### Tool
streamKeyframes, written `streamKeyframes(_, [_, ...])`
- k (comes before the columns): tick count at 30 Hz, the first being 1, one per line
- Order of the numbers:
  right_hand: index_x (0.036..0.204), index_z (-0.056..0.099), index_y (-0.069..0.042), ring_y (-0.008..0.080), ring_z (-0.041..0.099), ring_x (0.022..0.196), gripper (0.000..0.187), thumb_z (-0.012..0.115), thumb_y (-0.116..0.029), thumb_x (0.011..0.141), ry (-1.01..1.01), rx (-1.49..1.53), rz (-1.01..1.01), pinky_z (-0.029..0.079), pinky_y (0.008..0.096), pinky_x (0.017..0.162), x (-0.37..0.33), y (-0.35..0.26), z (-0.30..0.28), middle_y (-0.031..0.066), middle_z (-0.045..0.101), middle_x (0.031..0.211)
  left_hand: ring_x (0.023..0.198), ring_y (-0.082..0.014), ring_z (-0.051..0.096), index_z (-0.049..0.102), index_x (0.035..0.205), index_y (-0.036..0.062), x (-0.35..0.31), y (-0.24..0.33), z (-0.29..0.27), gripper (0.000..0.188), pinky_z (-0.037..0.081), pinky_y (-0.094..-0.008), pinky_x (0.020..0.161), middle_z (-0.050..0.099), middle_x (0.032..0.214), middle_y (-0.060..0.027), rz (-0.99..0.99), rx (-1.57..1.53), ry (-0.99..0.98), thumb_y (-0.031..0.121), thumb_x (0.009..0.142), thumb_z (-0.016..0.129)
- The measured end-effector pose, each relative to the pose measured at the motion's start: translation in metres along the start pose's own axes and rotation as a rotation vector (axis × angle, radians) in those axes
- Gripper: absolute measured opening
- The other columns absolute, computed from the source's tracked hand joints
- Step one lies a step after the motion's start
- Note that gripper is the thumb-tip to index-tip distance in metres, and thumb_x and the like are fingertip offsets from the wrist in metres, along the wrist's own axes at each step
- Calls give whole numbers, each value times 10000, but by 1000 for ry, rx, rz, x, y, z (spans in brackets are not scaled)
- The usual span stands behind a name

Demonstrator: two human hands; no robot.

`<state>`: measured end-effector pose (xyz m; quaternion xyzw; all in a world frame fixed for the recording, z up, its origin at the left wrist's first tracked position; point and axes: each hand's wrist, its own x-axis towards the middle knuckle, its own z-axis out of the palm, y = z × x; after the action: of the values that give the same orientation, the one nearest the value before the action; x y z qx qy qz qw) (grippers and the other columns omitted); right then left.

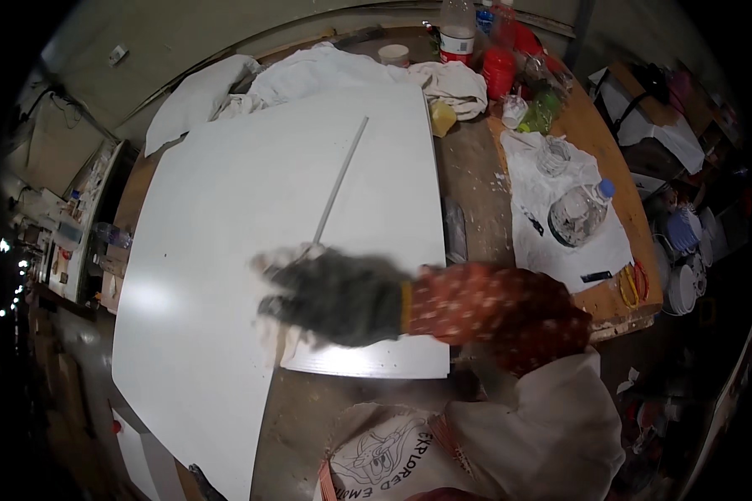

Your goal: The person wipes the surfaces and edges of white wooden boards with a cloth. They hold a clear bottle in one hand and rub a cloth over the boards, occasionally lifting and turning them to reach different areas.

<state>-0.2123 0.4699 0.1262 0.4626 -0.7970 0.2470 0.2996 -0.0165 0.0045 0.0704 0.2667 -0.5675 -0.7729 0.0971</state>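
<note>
My right hand (334, 296), in a dark grey glove with a yellow cuff and a red patterned sleeve above it, presses a whitish cloth (277, 341) onto a large white panel (200, 209). Motion blurs its fingers and the cloth. Just beyond the hand, a thin grey strip (342, 179) slants across the panel, its near end close to the glove. At the bottom left, only a dark gloved tip of my left hand (202, 483) shows beside the panel's edge; the rest of it is out of view.
White cloths (309, 75) are heaped along the panel's far edge. At the back right stand a red-filled bottle (499, 71) and a clear bottle (457, 33). A large clear bottle with a blue cap (581, 217) lies on white paper (535, 259), near yellow-handled pliers (627, 285).
</note>
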Motion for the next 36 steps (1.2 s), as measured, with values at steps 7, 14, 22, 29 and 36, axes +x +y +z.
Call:
streamKeyframes(7, [913,609,-98,265,630,870,175,542,-257,882,-51,-430,321,509,414,752,-16,189,12,124,628,901,1188,-285,498,387,1381,16,-19,3,-15,565,400,-408,1017,479,1354,-156,-6,1,92,406,974,428])
streamKeyframes(14, [1325,437,-142,307,613,986,521,553,-295,841,86,-615,559,487,455,852,1,235,-42,155,597,1102,1195,-285,497,385,1383,16,-35,-8,-62,565,399,-409,1023,474,1361,-157,-34,-67,113,408,977,418])
streamKeyframes(22, [1316,482,-79,346,545,1127,479,506,-117,839,-397,-780,335,424,448,981,-50,254,9,165,590,1201,1028,-192,568,524,1239,11,-12,-2,-32,382,474,-339,915,584,1149,-98,-23,-168,183,272,959,517])
streamKeyframes(29, [1319,466,-40,341,575,985,578,615,-177,778,-424,-396,51,472,477,799,-1,49,47,193,541,1192,1094,-142,567,584,1217,46,-46,-12,-41,295,472,-285,959,597,1208,-71,39,14,363,192,968,527])
streamKeyframes(36, [1260,482,-8,258,562,1093,484,577,-276,868,330,-1085,245,533,369,810,-2,-190,231,145,538,1227,1133,-135,545,594,1199,27,-31,-22,-9,293,460,-298,975,605,1202,-71,243,-42,115,190,962,540])
